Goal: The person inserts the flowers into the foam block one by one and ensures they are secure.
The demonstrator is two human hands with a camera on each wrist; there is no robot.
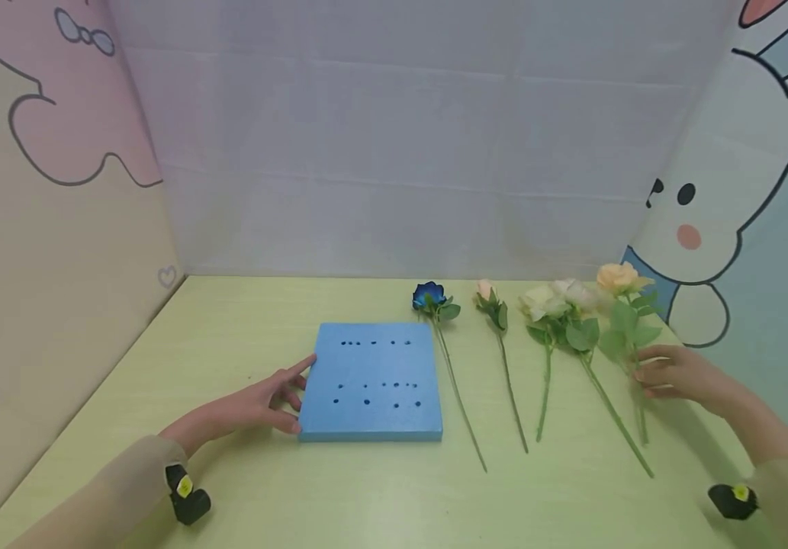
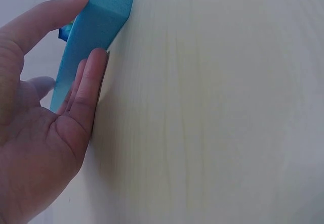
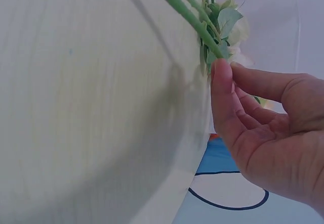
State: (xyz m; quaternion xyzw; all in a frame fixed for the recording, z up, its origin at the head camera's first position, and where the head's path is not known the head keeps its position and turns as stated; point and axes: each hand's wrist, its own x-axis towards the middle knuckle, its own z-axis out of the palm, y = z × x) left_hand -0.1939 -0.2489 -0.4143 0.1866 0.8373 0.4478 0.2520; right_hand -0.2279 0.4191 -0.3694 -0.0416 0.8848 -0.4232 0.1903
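My left hand point(image 1: 256, 400) rests against the left side of a blue foam block point(image 1: 374, 366), its index finger stretched along the edge and its thumb by the near left corner. In the left wrist view the fingers touch the side of the block point(image 2: 96, 27). Two rows of small dark holes and a few lower ones mark its top. At the far right my right hand point(image 1: 682, 377) pinches the stem point(image 3: 187, 19) of a peach rose point(image 1: 620, 279) between thumb and fingertips. The stem's cut end sticks out over the table in the right wrist view.
Right of the block lie a blue rose point(image 1: 429, 296), a pale pink rosebud point(image 1: 486, 290), a cream rose point(image 1: 541, 302) and a whitish rose point(image 1: 575, 293), stems towards me. The light wooden table point(image 1: 242, 488) meets a curtain point(image 1: 394, 152) behind and printed panels at both sides.
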